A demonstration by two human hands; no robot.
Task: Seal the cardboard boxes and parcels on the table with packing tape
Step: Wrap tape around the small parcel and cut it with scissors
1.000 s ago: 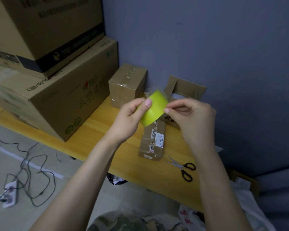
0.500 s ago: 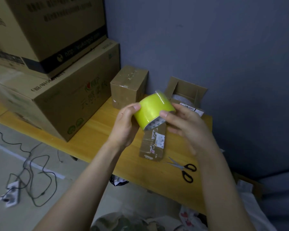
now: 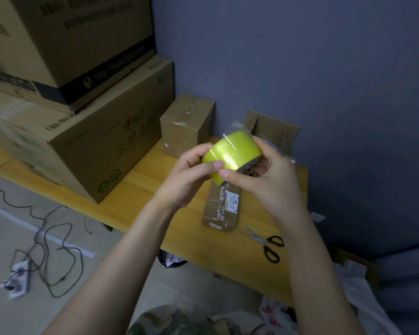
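I hold a yellow-green roll of packing tape (image 3: 230, 153), still in clear wrap, above the wooden table (image 3: 140, 189). My left hand (image 3: 186, 177) grips its left side, thumb on the front face. My right hand (image 3: 266, 180) wraps around its right side, thumb meeting the left thumb on the roll. Below the roll lies a flat brown parcel (image 3: 221, 209) with a white label. A small taped box (image 3: 186, 124) stands by the wall. An open box (image 3: 273, 134) with raised flaps sits behind my right hand, partly hidden.
Two large cardboard boxes (image 3: 82, 131) are stacked on the table's left end. Black-handled scissors (image 3: 266, 243) lie near the front edge on the right. Cables and a power strip (image 3: 20, 281) lie on the floor at left. A blue wall backs the table.
The roll has turned in my hands and risen slightly. My right hand has closed around its right side, and both thumbs now meet on its face.
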